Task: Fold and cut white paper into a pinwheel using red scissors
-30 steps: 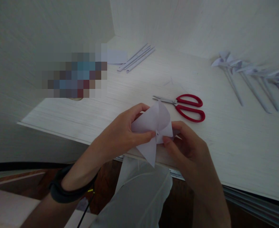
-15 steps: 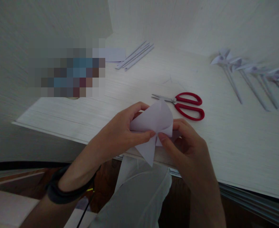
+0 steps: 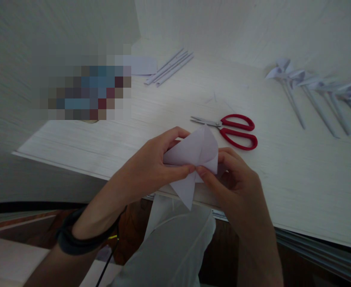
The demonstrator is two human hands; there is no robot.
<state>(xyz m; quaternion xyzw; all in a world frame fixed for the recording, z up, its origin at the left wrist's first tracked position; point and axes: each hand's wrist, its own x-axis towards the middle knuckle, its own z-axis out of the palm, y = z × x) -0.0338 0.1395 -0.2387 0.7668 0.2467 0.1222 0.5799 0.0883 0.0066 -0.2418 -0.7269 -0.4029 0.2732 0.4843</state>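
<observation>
A white paper pinwheel head, its corners folded in toward the middle, is held over the table's front edge. My left hand grips it from the left, thumb pressed near the centre and fingers behind the paper. From the right, my right hand pinches it, the thumb tip meeting the left thumb at the centre. One pointed corner hangs down below the thumbs. Just beyond the paper lie red-handled scissors, slightly spread, blades toward the left. What the fingers do behind the paper is hidden.
Several rolled paper sticks lie at the back beside a sheet of white paper. Finished paper pinwheels on sticks rest in a row at the right. Thin paper scraps lie behind the scissors. A blurred-out patch covers something at the left.
The right thumb has shifted slightly left, closing the small gap to the left thumb at the paper's centre. The view has tilted a little; everything else stays as it was.
</observation>
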